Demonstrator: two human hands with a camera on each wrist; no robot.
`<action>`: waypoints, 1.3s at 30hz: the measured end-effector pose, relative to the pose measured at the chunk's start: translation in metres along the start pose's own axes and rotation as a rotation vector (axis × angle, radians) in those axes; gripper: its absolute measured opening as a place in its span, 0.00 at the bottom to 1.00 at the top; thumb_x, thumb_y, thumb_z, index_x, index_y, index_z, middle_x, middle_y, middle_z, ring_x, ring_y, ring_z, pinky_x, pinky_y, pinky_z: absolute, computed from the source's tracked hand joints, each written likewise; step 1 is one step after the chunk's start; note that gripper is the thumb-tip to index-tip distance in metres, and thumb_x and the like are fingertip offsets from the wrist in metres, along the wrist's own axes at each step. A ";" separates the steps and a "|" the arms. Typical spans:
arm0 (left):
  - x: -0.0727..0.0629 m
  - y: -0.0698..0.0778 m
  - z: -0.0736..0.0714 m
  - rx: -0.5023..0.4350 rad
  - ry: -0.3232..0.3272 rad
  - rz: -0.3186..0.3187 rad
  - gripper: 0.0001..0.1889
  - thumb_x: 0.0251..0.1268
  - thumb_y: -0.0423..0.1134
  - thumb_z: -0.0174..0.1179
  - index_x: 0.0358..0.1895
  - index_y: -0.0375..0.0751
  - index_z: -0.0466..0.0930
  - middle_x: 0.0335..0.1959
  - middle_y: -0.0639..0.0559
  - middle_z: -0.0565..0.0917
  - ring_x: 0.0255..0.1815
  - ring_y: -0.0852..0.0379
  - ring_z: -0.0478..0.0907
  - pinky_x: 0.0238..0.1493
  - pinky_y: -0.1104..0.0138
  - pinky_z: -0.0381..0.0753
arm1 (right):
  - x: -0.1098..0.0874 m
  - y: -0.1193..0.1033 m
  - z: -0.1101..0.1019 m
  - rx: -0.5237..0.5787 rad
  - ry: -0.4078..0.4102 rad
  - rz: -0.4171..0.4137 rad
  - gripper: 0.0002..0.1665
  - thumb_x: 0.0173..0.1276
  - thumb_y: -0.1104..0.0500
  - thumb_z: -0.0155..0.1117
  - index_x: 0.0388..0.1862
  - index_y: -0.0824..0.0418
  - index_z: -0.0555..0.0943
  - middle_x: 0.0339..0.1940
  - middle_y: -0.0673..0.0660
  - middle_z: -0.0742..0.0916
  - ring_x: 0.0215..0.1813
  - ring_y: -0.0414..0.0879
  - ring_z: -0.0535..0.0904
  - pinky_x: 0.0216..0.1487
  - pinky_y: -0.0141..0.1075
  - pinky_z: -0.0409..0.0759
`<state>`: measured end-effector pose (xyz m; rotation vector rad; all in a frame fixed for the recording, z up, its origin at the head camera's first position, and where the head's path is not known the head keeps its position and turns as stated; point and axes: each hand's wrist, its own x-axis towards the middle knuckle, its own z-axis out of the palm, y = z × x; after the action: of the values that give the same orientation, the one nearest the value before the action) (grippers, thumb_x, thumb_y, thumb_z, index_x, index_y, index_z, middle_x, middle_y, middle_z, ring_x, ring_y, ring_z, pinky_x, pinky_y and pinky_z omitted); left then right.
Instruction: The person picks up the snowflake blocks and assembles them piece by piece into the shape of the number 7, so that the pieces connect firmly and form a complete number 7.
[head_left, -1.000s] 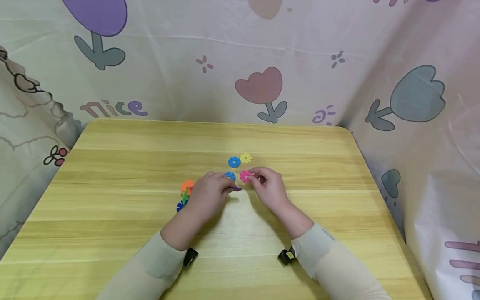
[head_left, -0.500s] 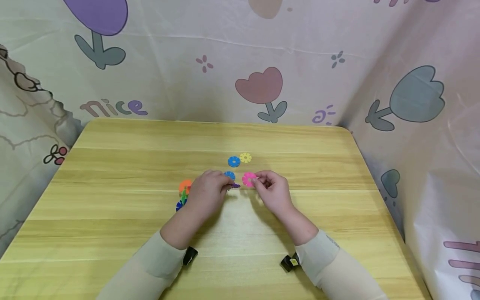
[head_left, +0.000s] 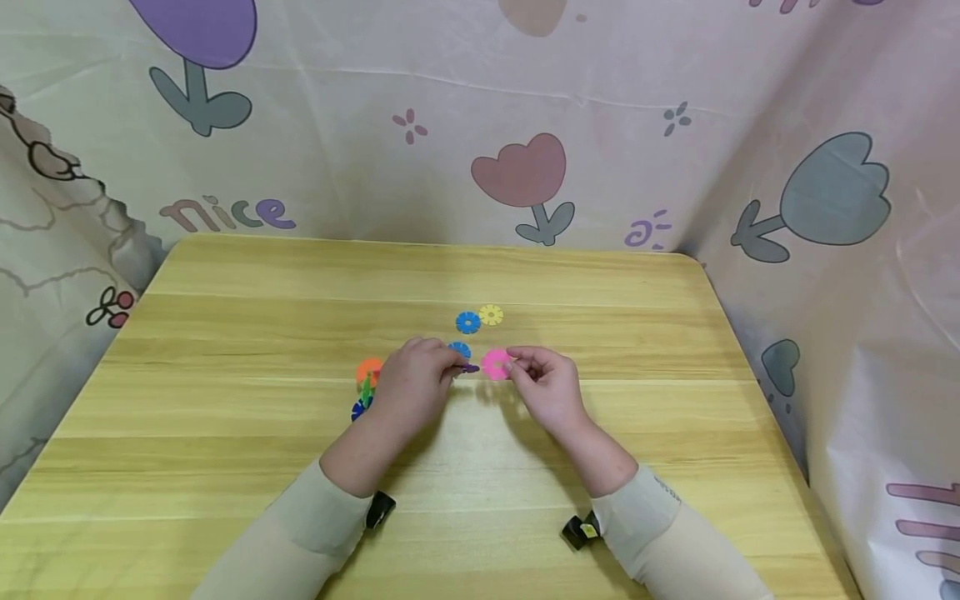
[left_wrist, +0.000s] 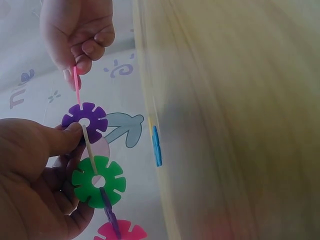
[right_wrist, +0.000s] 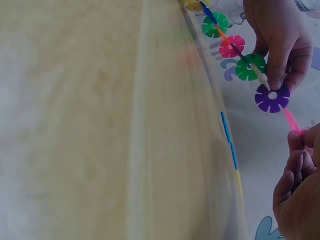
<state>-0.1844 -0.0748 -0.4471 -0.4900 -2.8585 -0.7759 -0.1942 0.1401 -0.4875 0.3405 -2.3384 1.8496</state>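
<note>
My left hand [head_left: 415, 383] pinches a purple notched disc [left_wrist: 94, 116] between thumb and fingers. From that disc a chain of interlocked discs trails off to the left: a pale one seen edge-on, a green disc [left_wrist: 89, 186], a pink one [left_wrist: 122, 231] and more beyond, partly hidden by the hand in the head view. With thumb and fingertips my right hand [head_left: 547, 387] holds a bright pink notched disc [head_left: 496, 365]. Its edge faces the purple disc's rim at an angle, close to or touching it; whether a slot is engaged I cannot tell.
Beyond the hands, two blue notched discs [head_left: 468, 322] and a yellow one [head_left: 491, 315] lie loose on the wooden table [head_left: 300, 283]. The chain's orange disc [head_left: 369, 372] shows left of the left hand. A printed curtain [head_left: 360, 167] stands behind the table.
The right hand has drawn the pink disc slightly towards the person, level with the purple disc. The left hand has shifted the purple disc a little away from the person. Both grips stay.
</note>
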 end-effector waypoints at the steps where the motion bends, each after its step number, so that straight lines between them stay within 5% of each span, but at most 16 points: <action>1: 0.000 0.000 0.000 -0.002 -0.001 0.000 0.03 0.71 0.36 0.71 0.40 0.48 0.93 0.33 0.56 0.86 0.39 0.52 0.81 0.43 0.57 0.83 | 0.000 0.000 0.000 0.005 -0.001 -0.001 0.09 0.67 0.75 0.70 0.46 0.74 0.88 0.28 0.63 0.88 0.27 0.39 0.78 0.29 0.26 0.77; 21: 0.000 0.000 0.004 0.009 0.055 0.083 0.02 0.71 0.38 0.72 0.38 0.48 0.93 0.32 0.57 0.86 0.36 0.54 0.79 0.39 0.61 0.81 | -0.001 0.001 0.004 0.021 -0.037 0.030 0.10 0.67 0.76 0.71 0.46 0.74 0.88 0.30 0.65 0.89 0.27 0.38 0.79 0.28 0.26 0.76; 30: -0.002 0.001 0.006 -0.011 0.093 0.113 0.02 0.71 0.35 0.71 0.39 0.46 0.93 0.33 0.55 0.86 0.36 0.54 0.79 0.40 0.62 0.80 | -0.001 -0.003 0.005 0.126 -0.019 0.081 0.10 0.64 0.77 0.71 0.45 0.77 0.87 0.32 0.70 0.89 0.28 0.44 0.82 0.29 0.26 0.79; 39: -0.001 0.000 0.006 -0.028 0.141 0.165 0.02 0.69 0.32 0.72 0.39 0.43 0.93 0.34 0.53 0.87 0.36 0.53 0.80 0.40 0.62 0.81 | 0.000 -0.004 0.008 0.138 -0.024 0.077 0.10 0.64 0.79 0.70 0.45 0.78 0.86 0.32 0.70 0.89 0.27 0.38 0.81 0.30 0.26 0.79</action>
<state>-0.1832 -0.0718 -0.4522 -0.6388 -2.6425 -0.7881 -0.1934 0.1312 -0.4860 0.2929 -2.2748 2.0604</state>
